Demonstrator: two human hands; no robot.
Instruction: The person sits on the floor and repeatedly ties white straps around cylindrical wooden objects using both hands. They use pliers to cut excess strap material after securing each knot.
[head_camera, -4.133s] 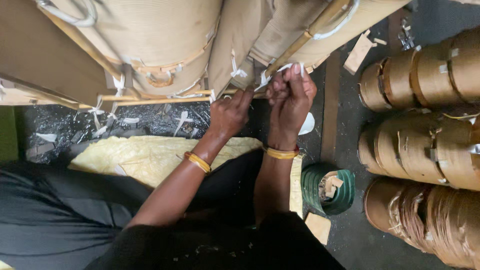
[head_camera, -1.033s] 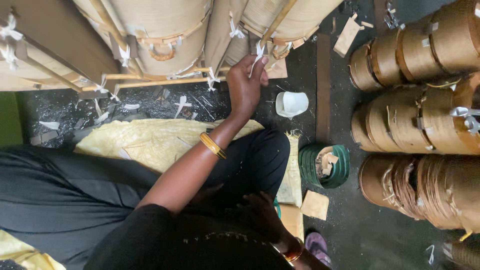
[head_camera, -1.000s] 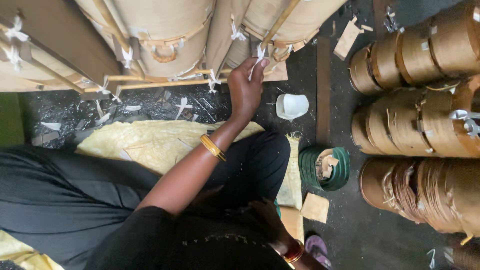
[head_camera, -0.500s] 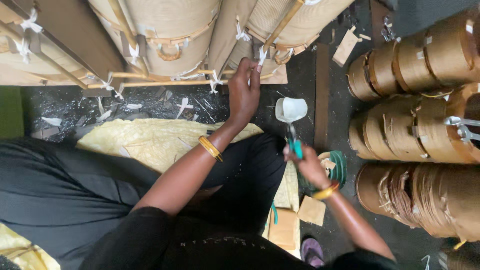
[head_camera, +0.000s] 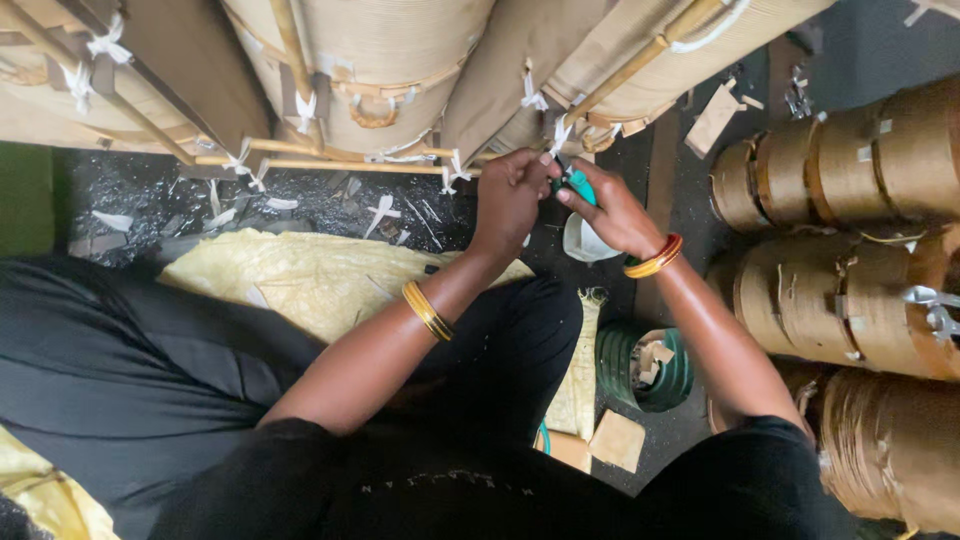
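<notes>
Head view: we note our left hand (head_camera: 510, 195) pinching the white tie (head_camera: 558, 135) on the slanting bamboo strip (head_camera: 640, 60), directly above both hands, our right hand (head_camera: 615, 205) gripping green-handled scissors (head_camera: 575, 182) just beside it.

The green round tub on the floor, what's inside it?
The green tub holds pale cardboard scraps. Its bottom is hidden beneath them, and the right forearm covers part of its rim.

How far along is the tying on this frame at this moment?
Done: several white ties already knot the bamboo sticks. In hand: the left hand pinches one tie while the right hand brings a green-handled cutter to it. Left: I cannot tell which joints remain untied.
</notes>
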